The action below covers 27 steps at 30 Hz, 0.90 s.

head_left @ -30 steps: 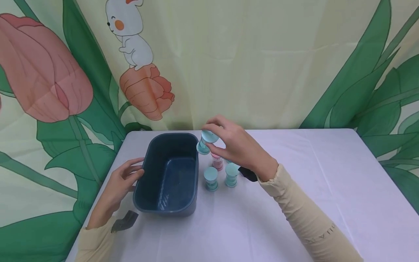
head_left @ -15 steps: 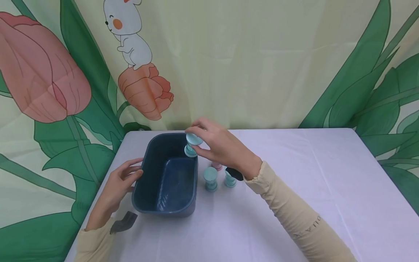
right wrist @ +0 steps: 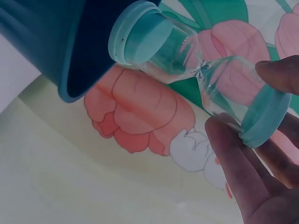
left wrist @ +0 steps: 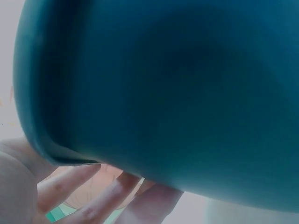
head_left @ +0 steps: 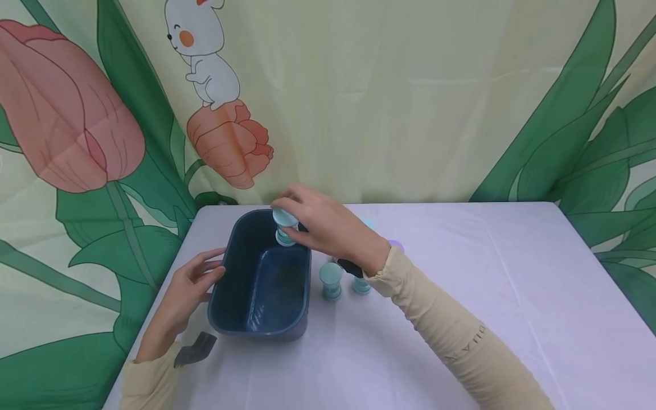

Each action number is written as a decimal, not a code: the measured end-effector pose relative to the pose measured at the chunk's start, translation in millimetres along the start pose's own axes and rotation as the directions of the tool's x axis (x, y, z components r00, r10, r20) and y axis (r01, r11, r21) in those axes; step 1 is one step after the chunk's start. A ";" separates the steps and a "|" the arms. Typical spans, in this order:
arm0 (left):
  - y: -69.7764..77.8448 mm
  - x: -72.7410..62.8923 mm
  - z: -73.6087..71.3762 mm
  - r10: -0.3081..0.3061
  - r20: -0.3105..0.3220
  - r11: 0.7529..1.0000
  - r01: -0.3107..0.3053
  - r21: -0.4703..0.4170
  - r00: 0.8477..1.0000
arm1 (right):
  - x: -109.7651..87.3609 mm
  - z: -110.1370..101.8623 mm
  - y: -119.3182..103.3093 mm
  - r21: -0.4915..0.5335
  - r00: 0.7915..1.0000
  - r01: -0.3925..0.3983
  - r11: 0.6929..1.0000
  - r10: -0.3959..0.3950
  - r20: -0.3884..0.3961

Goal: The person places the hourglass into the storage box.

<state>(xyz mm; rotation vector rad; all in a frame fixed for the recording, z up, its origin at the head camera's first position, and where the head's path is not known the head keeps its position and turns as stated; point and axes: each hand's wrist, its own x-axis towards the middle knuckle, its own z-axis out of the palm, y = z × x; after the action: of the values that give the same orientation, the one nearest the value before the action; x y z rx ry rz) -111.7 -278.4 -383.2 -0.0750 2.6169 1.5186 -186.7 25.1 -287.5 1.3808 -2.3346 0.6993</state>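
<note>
Beyond both hands we saw a printed backdrop (head_left: 410,114), cut off by the frame edges, and under them a white-covered table (head_left: 461,341). Just right of the left hand (head_left: 187,285) stood a dark blue bin (head_left: 238,256); in the left wrist view its wall filled most of the frame, so its inside was hidden there.

The right sleeve (head_left: 456,330) ran up and leftward from the lower edge, its far end cut off; the left sleeve (head_left: 148,381) was cropped too. The right hand (head_left: 328,225) reached across the bin's far right corner, thumb and fingers pinching the upper cap of a teal hourglass (right wrist: 201,70). We found that hourglass below its fingertips, over the bin's opening; whether the lower cap had dipped under the rim we could not tell. The left hand rested lightly against the bin's outer wall, fingers extended and clasping nothing; only the left wrist view showed them reaching along that wall.

The head view mostly covered the held hourglass, while the right wrist view revealed its clear bulbs and narrow neck.

Nearer the person than the right hand stood a second hourglass (head_left: 331,280); a third (head_left: 361,286) was partly covered by the wrist. Behind that wrist a teal cap (head_left: 369,224) and a purple piece (head_left: 396,245) barely showed.
</note>
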 end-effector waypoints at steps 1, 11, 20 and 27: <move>-0.2 -0.1 0.2 0.000 0.001 1.000 0.000 -0.001 1.000 | 2.0 0.5 -1.1 -0.001 1.000 -0.002 1.000 0.002 0.005; 0.4 -0.6 0.6 -0.009 0.001 1.000 0.009 0.003 1.000 | 22.2 8.3 -8.3 -0.031 0.998 -0.017 0.999 0.018 0.056; 1.3 -2.2 0.7 -0.016 0.003 1.000 0.016 0.012 1.000 | 32.2 19.3 -5.5 -0.042 0.991 -0.073 0.996 0.077 0.109; 2.1 -2.0 1.7 -0.015 0.010 1.000 0.015 -0.004 1.000 | 37.5 30.4 -1.0 -0.036 0.977 -0.127 0.991 0.131 0.168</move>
<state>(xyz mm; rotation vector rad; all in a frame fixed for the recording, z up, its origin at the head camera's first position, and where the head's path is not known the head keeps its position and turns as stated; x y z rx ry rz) -109.8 -275.9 -382.0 -0.0867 2.5993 1.5156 -204.7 -19.4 -292.8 1.3349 -2.5759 0.6066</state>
